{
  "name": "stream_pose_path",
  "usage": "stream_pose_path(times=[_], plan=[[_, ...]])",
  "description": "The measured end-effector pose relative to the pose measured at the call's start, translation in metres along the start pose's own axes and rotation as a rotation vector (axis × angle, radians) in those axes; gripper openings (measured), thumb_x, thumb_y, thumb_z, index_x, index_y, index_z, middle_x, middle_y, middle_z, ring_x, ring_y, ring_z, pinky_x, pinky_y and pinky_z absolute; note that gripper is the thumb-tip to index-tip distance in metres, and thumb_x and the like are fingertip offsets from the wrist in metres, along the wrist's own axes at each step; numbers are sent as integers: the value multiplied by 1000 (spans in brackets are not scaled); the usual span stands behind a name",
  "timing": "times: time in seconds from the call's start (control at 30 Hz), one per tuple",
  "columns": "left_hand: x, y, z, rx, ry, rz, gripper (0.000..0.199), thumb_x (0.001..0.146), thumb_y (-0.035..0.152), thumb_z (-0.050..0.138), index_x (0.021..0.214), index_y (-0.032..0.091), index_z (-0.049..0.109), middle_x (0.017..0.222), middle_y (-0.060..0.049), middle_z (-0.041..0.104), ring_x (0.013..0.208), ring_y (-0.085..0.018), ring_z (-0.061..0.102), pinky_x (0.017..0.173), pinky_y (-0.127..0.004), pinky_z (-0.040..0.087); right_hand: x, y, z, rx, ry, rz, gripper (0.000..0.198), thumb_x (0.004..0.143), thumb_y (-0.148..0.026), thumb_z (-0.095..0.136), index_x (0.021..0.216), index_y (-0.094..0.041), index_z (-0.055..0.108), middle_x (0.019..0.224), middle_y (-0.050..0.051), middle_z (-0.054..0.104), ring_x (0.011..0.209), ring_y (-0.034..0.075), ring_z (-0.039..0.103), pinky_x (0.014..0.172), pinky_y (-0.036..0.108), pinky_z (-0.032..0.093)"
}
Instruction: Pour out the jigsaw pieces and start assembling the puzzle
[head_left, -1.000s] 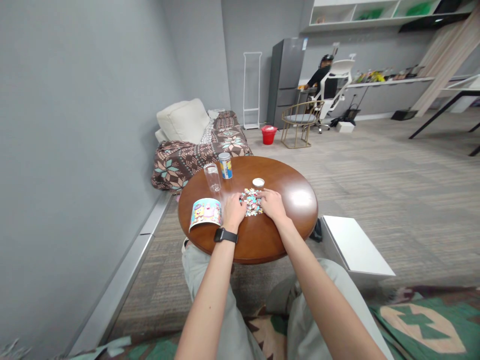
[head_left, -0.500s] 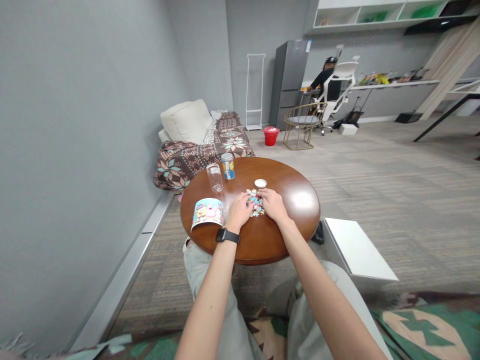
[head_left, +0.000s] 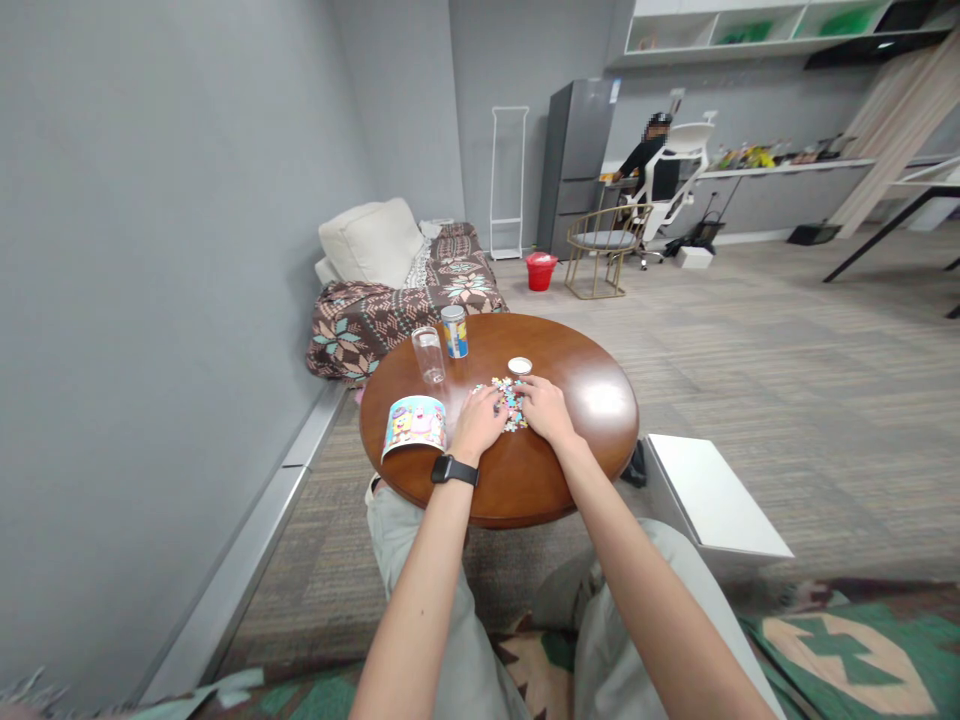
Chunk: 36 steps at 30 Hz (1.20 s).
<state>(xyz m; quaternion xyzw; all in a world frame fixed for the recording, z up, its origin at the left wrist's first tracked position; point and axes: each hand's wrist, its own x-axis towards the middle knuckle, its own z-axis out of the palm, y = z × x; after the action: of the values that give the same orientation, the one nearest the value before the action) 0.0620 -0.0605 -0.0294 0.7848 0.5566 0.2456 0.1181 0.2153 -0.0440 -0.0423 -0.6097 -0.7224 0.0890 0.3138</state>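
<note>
A small pile of colourful jigsaw puzzle pieces [head_left: 514, 408] lies on the round wooden table [head_left: 525, 490]. My left hand [head_left: 478, 420], with a black watch on its wrist, rests over the left side of the pile, fingers stretched out and apart. From the right, my right hand [head_left: 545, 407] reaches over the pile with its fingers spread on the pieces. Some pieces are hidden beneath both hands. Just beyond the pile lies a round white lid [head_left: 520, 366]. A curved picture sheet [head_left: 415, 424] with cartoon figures stands left of my left hand.
A clear cylinder [head_left: 429, 356] and a printed can [head_left: 454, 333] stand at the table's far left. To the right on the floor is a white box [head_left: 716, 495]. Behind the table are a covered sofa [head_left: 405, 300], a red bucket [head_left: 540, 272] and a person [head_left: 646, 155] at a counter.
A few puzzle pieces now show beyond my left hand's fingertips, left of the pile. Both hands have hardly moved.
</note>
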Motion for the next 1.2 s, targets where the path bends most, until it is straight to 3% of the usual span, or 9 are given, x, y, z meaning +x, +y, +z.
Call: stream_pose_path(times=[0.3, 0.6, 0.73, 0.97, 1.2], plan=[[-2, 3, -3, 22, -23, -26, 35, 93, 20, 49, 122, 16, 68, 146, -12, 57, 139, -25, 48, 124, -47, 24, 0, -1, -4, -2, 30, 110, 42, 87, -8, 41, 100, -21, 79, 130, 8, 67, 128, 23, 55, 113, 42, 36], [-1, -1, 0, 1, 14, 1, 34, 91, 19, 51, 120, 16, 67, 143, -13, 58, 136, -25, 51, 122, -43, 29, 1, 4, 4, 39, -10, -47, 42, 85, -6, 41, 106, -20, 75, 130, 7, 67, 128, 21, 54, 114, 41, 35], [0, -1, 0, -13, 10, 19, 32, 90, 19, 51, 118, 16, 68, 138, -12, 62, 132, -25, 54, 121, -43, 30, 2, 7, 5, 52, -21, -53, 38, 84, -7, 42, 102, -21, 73, 115, 6, 73, 118, 21, 60, 110, 40, 39], [0, -1, 1, -12, 4, 5, 33, 91, 20, 50, 119, 16, 67, 139, -12, 61, 133, -25, 52, 122, -44, 28, 1, 4, 4, 27, -29, -53, 40, 86, -8, 43, 106, -21, 75, 128, 5, 70, 126, 21, 57, 114, 39, 35], [1, -3, 2, -8, -10, 4, 38, 93, 23, 49, 126, 13, 64, 147, -14, 55, 139, -26, 48, 123, -44, 26, 1, 3, 1, 41, -22, -80, 41, 86, -9, 46, 114, -20, 73, 120, 7, 73, 119, 23, 60, 111, 40, 38]])
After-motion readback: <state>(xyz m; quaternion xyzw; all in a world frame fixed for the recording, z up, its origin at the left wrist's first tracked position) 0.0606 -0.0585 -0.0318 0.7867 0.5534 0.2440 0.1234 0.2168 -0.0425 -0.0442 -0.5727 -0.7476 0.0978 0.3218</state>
